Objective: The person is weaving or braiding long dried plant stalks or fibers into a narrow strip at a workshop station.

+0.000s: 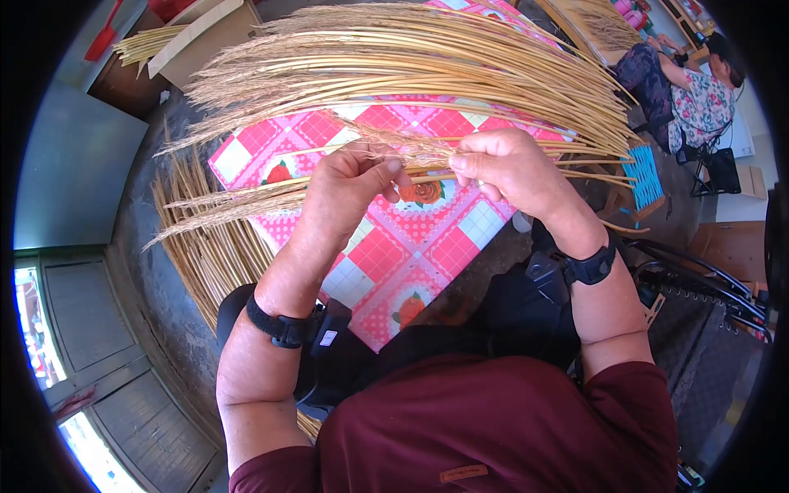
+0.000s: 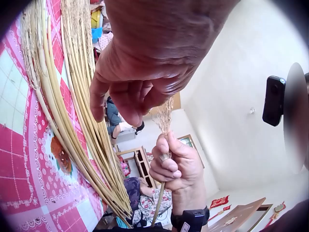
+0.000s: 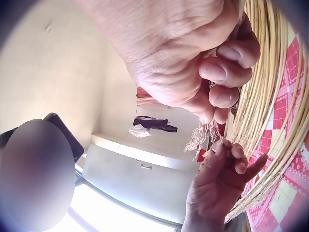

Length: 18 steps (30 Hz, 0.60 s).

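Note:
My right hand grips a dried reed stalk just below its feathery plume, fingers curled round it. From the other side my left hand pinches fine strands at the plume's tip between thumb and fingers, as the right wrist view shows. The two hands are held close together over a pink patterned tablecloth. Beneath them lie a few loose reeds, plumes toward the left. Beyond, a broad spread of reeds crosses the table.
More reeds lean at the table's left side. A turquoise woven stool stands off the right corner. Another person in a flowered top sits at the far right. Grey-green cabinets line the left.

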Motion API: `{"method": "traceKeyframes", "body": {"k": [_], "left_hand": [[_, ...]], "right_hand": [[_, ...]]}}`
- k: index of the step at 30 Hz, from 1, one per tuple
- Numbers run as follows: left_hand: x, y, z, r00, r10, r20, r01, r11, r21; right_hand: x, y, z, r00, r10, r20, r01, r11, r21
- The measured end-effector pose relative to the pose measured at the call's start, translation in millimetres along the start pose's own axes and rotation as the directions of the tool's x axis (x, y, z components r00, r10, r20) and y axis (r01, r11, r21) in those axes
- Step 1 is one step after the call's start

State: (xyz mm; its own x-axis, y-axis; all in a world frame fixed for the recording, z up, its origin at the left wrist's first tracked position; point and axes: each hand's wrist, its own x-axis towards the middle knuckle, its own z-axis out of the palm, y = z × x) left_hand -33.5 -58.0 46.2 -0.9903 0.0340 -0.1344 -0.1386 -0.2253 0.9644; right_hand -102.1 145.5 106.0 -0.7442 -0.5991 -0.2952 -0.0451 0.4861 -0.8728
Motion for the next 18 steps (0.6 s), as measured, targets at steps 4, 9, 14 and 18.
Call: {"method": "traceKeyframes", "body": {"k": [4, 9, 14, 18], "left_hand": [[-1, 1, 4, 0.997, -0.021, -0.075, 0.034, 0.983, 0.179], [2, 5, 4, 0.995, 0.023, -0.098, 0.019, 0.912, 0.410], [10, 3, -4, 0.989, 0.102, -0.110, -0.048, 0.908, 0.417], [18, 1, -21, 0.915, 0.379, -0.139, -0.132, 0.606, 0.784]], "right_hand": [[0, 0, 4, 1.000, -0.004, -0.005, 0.004, 1.000, -0.004], [-3, -6, 9, 0.998, -0.039, 0.049, 0.043, 0.995, -0.088], [-4, -16, 11, 0.998, -0.047, 0.047, 0.052, 0.993, -0.111], [-8, -22, 11, 0.998, -0.063, 0.027, 0.065, 0.996, -0.068]]}}
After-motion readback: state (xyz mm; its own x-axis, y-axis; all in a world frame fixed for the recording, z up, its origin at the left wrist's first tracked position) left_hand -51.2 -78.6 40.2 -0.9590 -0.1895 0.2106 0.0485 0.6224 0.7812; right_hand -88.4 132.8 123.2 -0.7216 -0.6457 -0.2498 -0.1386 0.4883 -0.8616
